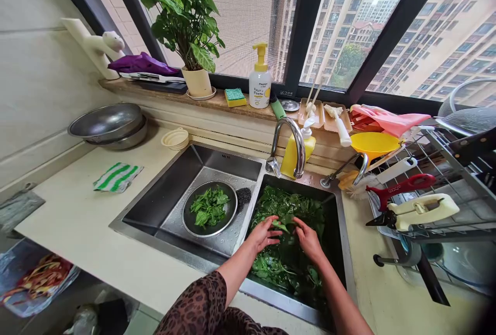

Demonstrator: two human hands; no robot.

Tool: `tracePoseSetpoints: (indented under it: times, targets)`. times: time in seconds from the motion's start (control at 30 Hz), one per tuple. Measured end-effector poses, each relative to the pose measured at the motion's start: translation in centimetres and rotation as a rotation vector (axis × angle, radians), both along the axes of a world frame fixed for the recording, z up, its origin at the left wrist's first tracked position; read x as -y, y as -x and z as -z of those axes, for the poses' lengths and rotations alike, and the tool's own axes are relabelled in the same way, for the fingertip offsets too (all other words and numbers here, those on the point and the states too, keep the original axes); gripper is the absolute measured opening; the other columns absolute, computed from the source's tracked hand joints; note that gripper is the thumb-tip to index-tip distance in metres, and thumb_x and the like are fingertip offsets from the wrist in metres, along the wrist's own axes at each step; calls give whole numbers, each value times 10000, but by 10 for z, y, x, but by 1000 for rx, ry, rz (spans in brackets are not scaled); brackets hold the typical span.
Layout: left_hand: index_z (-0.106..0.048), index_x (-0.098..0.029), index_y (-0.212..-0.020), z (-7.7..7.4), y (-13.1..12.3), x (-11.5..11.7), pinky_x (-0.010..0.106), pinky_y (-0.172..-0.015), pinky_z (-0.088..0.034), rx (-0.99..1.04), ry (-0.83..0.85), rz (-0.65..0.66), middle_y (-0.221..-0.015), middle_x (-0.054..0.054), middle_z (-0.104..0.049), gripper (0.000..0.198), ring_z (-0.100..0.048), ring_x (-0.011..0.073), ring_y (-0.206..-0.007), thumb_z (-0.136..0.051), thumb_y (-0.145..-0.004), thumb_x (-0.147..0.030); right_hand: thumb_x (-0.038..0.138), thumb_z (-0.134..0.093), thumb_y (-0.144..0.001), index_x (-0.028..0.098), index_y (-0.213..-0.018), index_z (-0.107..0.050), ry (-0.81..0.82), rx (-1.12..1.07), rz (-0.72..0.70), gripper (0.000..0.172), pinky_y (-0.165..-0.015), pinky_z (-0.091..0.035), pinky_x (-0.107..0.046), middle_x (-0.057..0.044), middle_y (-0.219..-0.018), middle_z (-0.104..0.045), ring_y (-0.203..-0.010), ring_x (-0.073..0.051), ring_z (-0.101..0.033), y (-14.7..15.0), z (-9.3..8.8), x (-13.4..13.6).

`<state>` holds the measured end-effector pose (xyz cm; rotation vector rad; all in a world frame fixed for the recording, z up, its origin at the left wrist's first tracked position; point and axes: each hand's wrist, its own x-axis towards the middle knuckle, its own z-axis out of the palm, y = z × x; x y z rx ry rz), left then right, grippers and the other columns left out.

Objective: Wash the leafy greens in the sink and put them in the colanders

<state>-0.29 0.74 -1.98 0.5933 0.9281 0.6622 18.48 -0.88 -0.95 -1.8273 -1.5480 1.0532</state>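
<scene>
Both my hands are down in the right sink basin (339,231), which is full of water and green leafy vegetables (289,206). My left hand (263,234) and my right hand (308,239) meet over the water, fingers pinched together on one green leaf (284,224) between them. In the left basin (170,195) stands a round metal bowl (210,208) holding a small heap of the same greens. The curved tap (289,143) rises just behind the two basins.
Stacked steel bowls (108,125) and a green-striped cloth (117,177) lie on the counter at left. The sill holds a potted plant (186,19), a sponge and a soap pump bottle (260,79). A dish rack (434,190) with red scissors, a yellow funnel and utensils stands at right.
</scene>
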Motion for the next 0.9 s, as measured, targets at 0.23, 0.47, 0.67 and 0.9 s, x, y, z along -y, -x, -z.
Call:
tracePoseSetpoints:
  times: [0.23,0.47,0.67,0.9]
  targets:
    - [-544,-225,-1099,-9,0,2,350,-729,-486,154,63,-2,-1113,84,-575,412,-609,142,-776,-531,-762,-462,370,-505,-705,159,-824,-647,-116,-235,53,280,-638,-454,-294,-69,-822,-675,-701,-190,-585,21,-11,3]
    - [-650,-141,-854,-10,-8,1,295,-676,-439,-655,-519,130,-765,61,-647,251,-595,162,-669,-445,-807,-276,418,-555,-735,157,-1017,-604,-212,-99,-62,387,-708,-453,-309,-78,-873,-644,-769,-197,-582,28,-30,0]
    - [-672,-175,-852,-15,-10,10,315,-778,-387,-826,-824,339,-890,101,-676,275,-596,216,-850,-400,-822,-204,392,-446,-825,188,-914,-653,-234,16,-232,304,-700,-439,-303,-80,-846,-649,-755,-189,-581,42,-41,5]
    - [-677,-206,-814,-14,-10,12,299,-729,-387,-945,-763,371,-746,77,-664,181,-600,214,-782,-501,-777,-231,395,-401,-828,180,-792,-649,-172,85,-173,330,-626,-400,-270,-59,-714,-627,-659,-175,-551,31,-42,-2]
